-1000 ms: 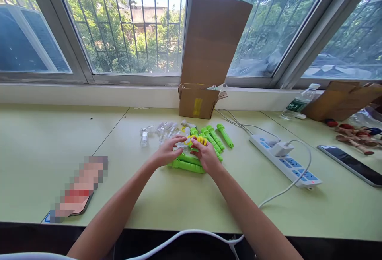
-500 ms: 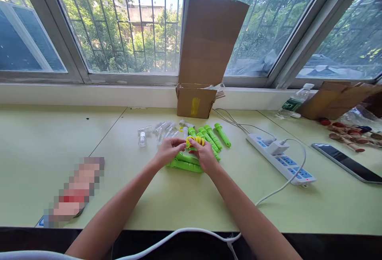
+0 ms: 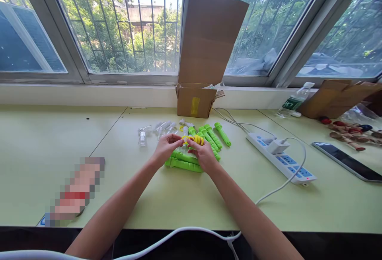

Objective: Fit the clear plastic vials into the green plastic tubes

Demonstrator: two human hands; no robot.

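My right hand (image 3: 204, 154) is closed around a row of thin yellow rings (image 3: 198, 140) above the middle of the table. With thumb and forefinger together, my left hand (image 3: 167, 148) pinches the left end of the yellow pieces; the exact piece there is partly hidden by the fingertips. Right under both hands lie green plastic tubes (image 3: 185, 166), side by side. More green tubes with caps (image 3: 222, 134) lie just beyond my right hand. Clear plastic tubes (image 3: 142, 139) are grouped behind and left of my left hand.
An open cardboard box (image 3: 193, 101) stands at the window. To the right are a white power strip (image 3: 280, 158) with cables, a phone (image 3: 343, 160), a water bottle (image 3: 295, 101) and wooden pieces (image 3: 347, 136). A blurred-out object (image 3: 76, 192) lies left. A white cable crosses the front edge.
The left fingertips have shifted slightly left and up, and the yellow rings now spread out more between the two hands. The right hand has stayed nearly in place.
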